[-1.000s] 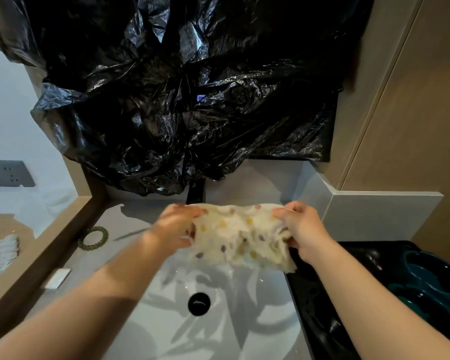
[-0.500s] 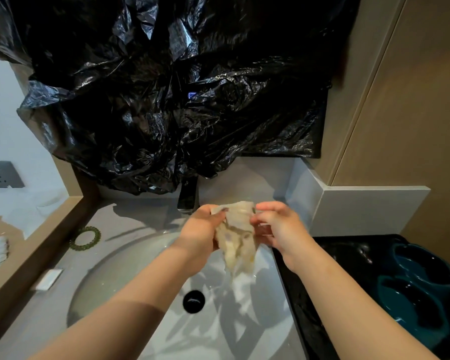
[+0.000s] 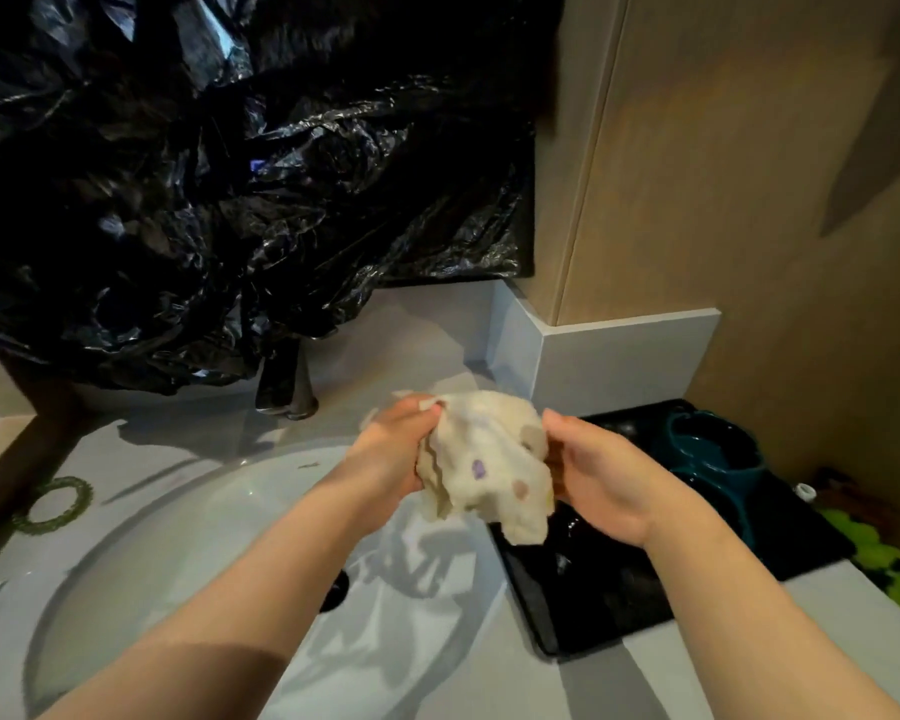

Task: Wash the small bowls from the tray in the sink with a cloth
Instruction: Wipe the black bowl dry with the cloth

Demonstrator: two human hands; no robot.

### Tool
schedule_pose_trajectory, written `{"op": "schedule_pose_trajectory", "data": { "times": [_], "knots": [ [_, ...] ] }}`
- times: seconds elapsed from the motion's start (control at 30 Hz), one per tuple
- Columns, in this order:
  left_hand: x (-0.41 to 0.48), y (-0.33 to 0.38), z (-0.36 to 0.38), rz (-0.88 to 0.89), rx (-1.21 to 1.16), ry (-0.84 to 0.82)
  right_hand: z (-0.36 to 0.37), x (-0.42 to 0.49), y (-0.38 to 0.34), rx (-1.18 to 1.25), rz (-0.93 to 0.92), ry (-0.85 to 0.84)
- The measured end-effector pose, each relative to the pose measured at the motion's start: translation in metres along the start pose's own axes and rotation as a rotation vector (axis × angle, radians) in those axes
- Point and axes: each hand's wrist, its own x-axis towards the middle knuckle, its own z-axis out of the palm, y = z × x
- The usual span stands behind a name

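Cream spotted cloth (image 3: pixel 484 459), stretched flat a second ago, now hangs bunched, gripped by left hand (image 3: pixel 391 454) and right hand (image 3: pixel 598 485); bowls (image 3: pixel 713 446) wait unwashed in tray (image 3: pixel 593 605).

No legible text, label, brand or number: none on the cloth (image 3: pixel 489 459) in the fingers (image 3: pixel 411 415), the tray (image 3: pixel 593 605) just right of them, or the black plastic sheeting (image 3: pixel 230 200) beyond them.

The cloth (image 3: pixel 489 459) at centre looks soft, nubbly and matt. At upper left, the black plastic sheeting (image 3: pixel 230 174) is crinkled and glossy. The white sink (image 3: pixel 178 537) is smooth and shiny. At right, the black tray (image 3: pixel 593 605) and teal bowls (image 3: pixel 718 478) gleam. The wall panels (image 3: pixel 749 174) look like matt wood.
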Motion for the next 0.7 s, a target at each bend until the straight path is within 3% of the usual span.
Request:
{"op": "schedule_pose_trajectory", "data": {
  "times": [0.07, 0.13, 0.2, 0.27, 0.37, 0.5, 0.57, 0.63, 0.7],
  "knots": [
    [0.002, -0.001, 0.017, -0.010, -0.050, -0.029, -0.009, -0.013, -0.007, -0.358, -0.118, 0.173],
    [0.002, 0.001, 0.033, -0.022, -0.120, -0.083, -0.017, -0.022, -0.014, -0.505, -0.245, 0.365],
    [0.001, -0.001, 0.045, -0.029, -0.131, -0.213, -0.025, -0.028, -0.018, -0.491, -0.239, 0.431],
    [0.002, -0.005, 0.054, -0.039, -0.038, -0.334, -0.033, -0.032, -0.017, -0.445, -0.091, 0.382],
    [0.005, -0.013, 0.066, 0.014, 0.102, -0.358, -0.040, -0.039, -0.009, -0.360, 0.067, 0.304],
    [0.009, -0.021, 0.075, 0.067, 0.246, -0.382, -0.050, -0.051, 0.002, -0.272, 0.050, 0.427],
    [0.014, -0.032, 0.074, 0.208, 0.514, -0.312, -0.056, -0.057, 0.007, -0.247, 0.002, 0.590],
    [0.018, -0.048, 0.070, 0.415, 0.915, -0.232, -0.060, -0.065, 0.012, -0.390, -0.038, 0.789],
    [0.018, -0.063, 0.070, 0.520, 1.138, -0.356, -0.061, -0.072, 0.022, -0.568, -0.025, 0.882]
  ]
}}
